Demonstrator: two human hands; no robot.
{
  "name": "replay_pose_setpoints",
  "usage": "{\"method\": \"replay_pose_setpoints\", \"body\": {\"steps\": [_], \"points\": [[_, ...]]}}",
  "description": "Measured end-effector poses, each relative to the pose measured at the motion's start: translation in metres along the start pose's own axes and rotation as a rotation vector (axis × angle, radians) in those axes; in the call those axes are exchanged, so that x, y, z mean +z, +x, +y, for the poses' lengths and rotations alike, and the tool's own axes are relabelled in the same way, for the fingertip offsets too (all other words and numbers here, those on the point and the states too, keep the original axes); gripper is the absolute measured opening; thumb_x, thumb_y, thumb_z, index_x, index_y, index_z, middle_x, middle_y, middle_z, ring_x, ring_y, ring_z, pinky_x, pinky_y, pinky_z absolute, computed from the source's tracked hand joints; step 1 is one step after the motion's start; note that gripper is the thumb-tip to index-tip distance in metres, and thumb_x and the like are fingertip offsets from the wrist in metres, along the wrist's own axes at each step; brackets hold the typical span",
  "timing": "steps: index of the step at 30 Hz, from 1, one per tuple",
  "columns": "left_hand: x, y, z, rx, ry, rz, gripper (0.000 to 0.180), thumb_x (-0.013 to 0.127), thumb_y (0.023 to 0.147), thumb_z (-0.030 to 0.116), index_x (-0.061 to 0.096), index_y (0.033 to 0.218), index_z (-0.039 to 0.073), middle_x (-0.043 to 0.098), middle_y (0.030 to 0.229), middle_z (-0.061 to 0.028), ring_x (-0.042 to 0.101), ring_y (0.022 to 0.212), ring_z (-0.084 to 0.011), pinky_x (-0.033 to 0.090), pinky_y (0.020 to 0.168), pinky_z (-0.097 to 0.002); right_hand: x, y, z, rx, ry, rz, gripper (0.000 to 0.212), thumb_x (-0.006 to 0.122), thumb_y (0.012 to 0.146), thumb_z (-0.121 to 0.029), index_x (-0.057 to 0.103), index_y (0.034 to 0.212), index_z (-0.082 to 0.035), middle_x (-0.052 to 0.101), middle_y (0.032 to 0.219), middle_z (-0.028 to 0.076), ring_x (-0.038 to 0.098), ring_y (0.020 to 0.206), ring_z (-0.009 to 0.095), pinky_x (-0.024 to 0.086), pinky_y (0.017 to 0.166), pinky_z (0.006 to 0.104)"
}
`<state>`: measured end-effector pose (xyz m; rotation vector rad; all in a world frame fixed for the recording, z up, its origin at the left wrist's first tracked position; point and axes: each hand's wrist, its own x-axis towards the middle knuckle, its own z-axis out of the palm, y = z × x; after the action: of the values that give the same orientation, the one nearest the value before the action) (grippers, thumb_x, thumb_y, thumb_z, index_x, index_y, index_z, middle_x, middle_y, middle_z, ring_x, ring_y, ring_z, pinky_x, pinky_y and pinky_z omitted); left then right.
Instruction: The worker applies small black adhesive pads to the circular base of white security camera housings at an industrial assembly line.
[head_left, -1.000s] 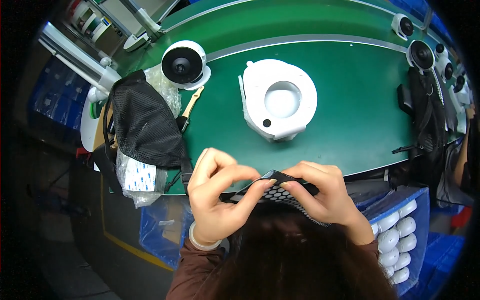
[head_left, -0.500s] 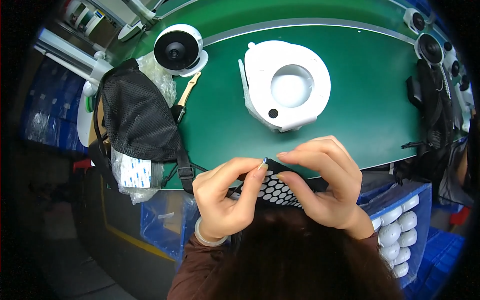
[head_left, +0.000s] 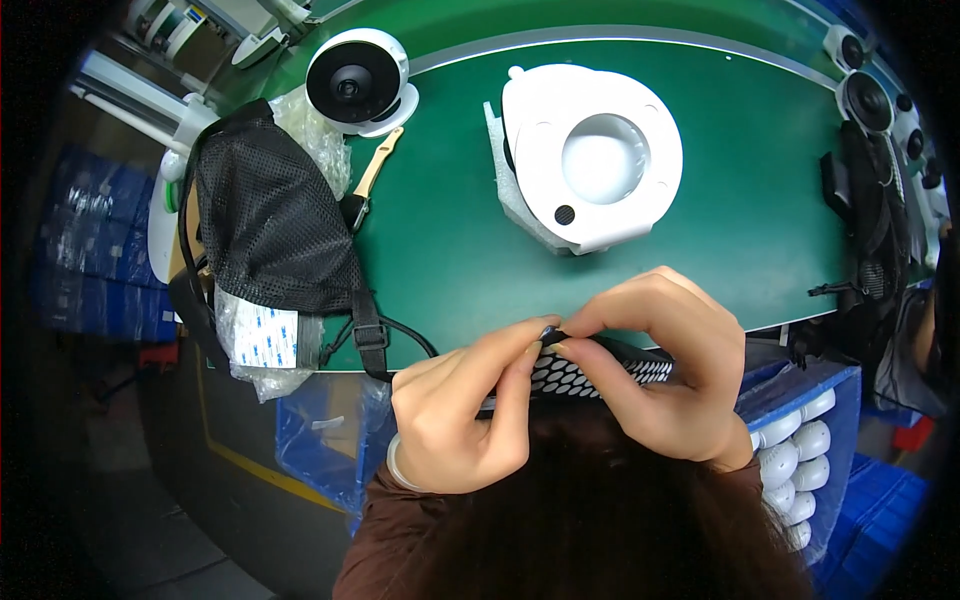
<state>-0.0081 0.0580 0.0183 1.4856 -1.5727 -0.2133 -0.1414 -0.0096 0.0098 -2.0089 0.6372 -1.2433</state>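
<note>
- Since the earlier frame, the right hand [head_left: 680,370] has closed its thumb and forefinger, apart then, onto the black piece; the whole view has shifted slightly too.
- Nearest, on the person's side of the white ring-shaped housing [head_left: 540,150], is the black piece with pale dots [head_left: 565,380], held at the surface's near edge.
- The left hand [head_left: 455,415] pinches its upper edge between thumb and forefinger; the right hand pinches the same edge just beside it. Fingertip grips probably suit so thin and pliable a rim, each hand steadying it for the other.
- Nearer than the housing and to its right, white domed parts [head_left: 779,466] sit in a blue-lined box, likely grouped within arm's reach.
- Nearer and left of the housing, a clear-wrapped packet [head_left: 268,338] lies against a black mesh bag [head_left: 275,220], perhaps pushed aside to leave working room.
- Between bag and housing lies a pale-handled brush [head_left: 378,165].
- The housing itself rests hollow upward, with whitish padding [head_left: 515,205] under its left side, presumably guarding its shell from the surface [head_left: 750,200].
- Beyond the housing's left, a white device with a black round face [head_left: 350,85] stands on its foot, probably for stability.
</note>
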Motion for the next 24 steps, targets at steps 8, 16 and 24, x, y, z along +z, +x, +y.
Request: {"method": "replay_pose_setpoints", "body": {"steps": [8,16,24], "points": [[0.002,0.001,-0.006,0.101,0.071,0.018,0.018,0.055,0.066,-0.011,0.059,0.084,-0.005,0.060,0.065,-0.0151,0.060,0.052,-0.0213,0.046,0.048,-0.0237,0.001,0.003,-0.002,-0.091,-0.222,0.003,0.018,0.064,0.056,0.006,0.057,0.071,-0.001,0.058,0.068,0.007,0.054,0.058,0.021,0.042,0.053,0.0260],[0.010,0.011,-0.045,-0.127,-0.372,0.080,0.010,0.050,0.077,-0.004,0.058,0.082,-0.005,0.059,0.085,-0.0136,0.057,0.073,-0.0146,0.044,0.064,-0.0218,-0.011,0.005,-0.016,-0.089,-0.355,0.079,0.017,0.058,0.059,0.007,0.053,0.074,0.001,0.059,0.091,0.019,0.056,0.087,0.026,0.043,0.075,0.0322],[0.020,0.022,-0.037,-0.068,-0.401,0.019,0.010,0.052,0.075,-0.005,0.059,0.082,-0.004,0.058,0.088,-0.0148,0.055,0.075,-0.0158,0.042,0.066,-0.0219,-0.037,0.027,0.028,0.362,0.090,0.231,0.007,0.057,0.075,-0.002,0.057,0.077,0.005,0.059,0.073,0.005,0.056,0.069,0.008,0.045,0.065,0.0188]]}}
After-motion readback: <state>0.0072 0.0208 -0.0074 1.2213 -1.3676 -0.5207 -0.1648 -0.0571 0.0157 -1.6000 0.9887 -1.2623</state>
